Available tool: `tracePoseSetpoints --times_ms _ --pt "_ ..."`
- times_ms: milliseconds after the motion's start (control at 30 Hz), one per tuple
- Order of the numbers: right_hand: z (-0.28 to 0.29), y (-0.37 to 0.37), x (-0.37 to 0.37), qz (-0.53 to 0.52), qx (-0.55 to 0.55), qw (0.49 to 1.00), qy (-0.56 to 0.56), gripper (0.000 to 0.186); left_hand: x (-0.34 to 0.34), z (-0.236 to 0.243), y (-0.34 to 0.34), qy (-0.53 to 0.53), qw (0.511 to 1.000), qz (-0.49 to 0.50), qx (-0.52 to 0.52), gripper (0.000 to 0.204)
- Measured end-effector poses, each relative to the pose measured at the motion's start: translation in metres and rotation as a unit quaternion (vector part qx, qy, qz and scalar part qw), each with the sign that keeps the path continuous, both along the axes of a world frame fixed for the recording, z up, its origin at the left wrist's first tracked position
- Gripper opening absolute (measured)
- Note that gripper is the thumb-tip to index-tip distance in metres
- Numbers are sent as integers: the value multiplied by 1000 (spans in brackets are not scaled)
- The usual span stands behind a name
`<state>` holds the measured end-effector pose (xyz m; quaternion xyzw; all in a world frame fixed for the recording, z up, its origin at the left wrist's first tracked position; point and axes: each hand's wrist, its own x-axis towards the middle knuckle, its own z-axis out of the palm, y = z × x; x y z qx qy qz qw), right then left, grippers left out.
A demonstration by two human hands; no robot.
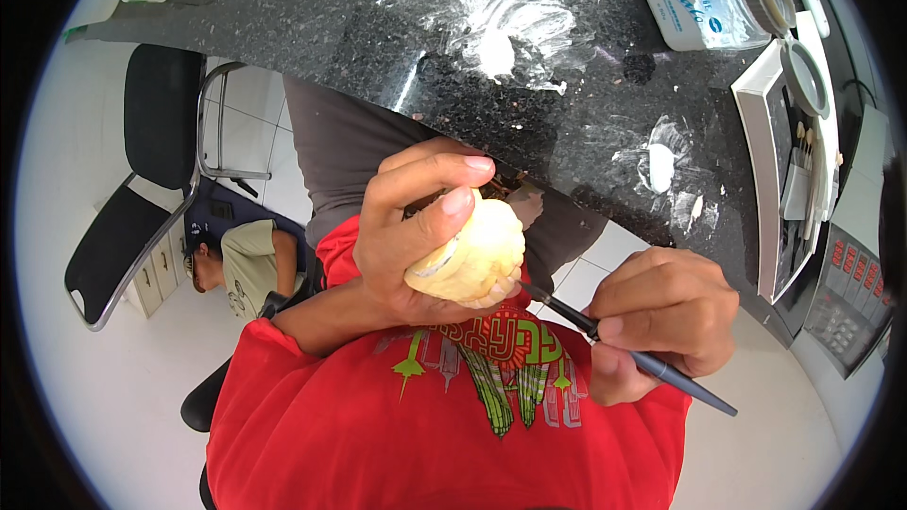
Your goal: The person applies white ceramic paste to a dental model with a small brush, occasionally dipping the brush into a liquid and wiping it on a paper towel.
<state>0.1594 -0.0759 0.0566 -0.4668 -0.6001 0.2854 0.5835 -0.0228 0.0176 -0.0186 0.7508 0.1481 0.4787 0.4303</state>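
Working the tool at the toothed edge of the cast seems to be the step in hand. The cast sits in the left hand, over the lap and near the counter; thumb and fingers curl around it. The right hand pinches the tool along its shaft, its tip at four o'clock on the cast; whether it touches a tooth cannot be told. Short, light strokes should suit, with the left fingers turning the cast rather than the tool overreaching; a right finger braced on the cast would likely steady things. A white smear lies at twelve o'clock, a white blob at two, the jar between one and two, the box toward three. The counter's edge probably limits forward moves. Another person shows at nine, a chair at ten.
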Motion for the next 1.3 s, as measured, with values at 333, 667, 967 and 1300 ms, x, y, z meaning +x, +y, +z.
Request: tracePoseSetpoints --times_ms 333,667,967,1300 --pt "-2 2 -3 -8 3 1000 -4 20 1 -1 0 -11 1000 -2 -3 69" --pt "-2 2 -2 -3 5 1000 -7 19 1 0 0 -5 1000 -5 1 69" --pt "-1 2 -3 -9 0 1000 -6 20 0 1 1 1 1000 -14 -6 68" --pt "-2 1 -1 -4 5 1000 -9 23 0 1 0 -2 1000 -8 -11 69"
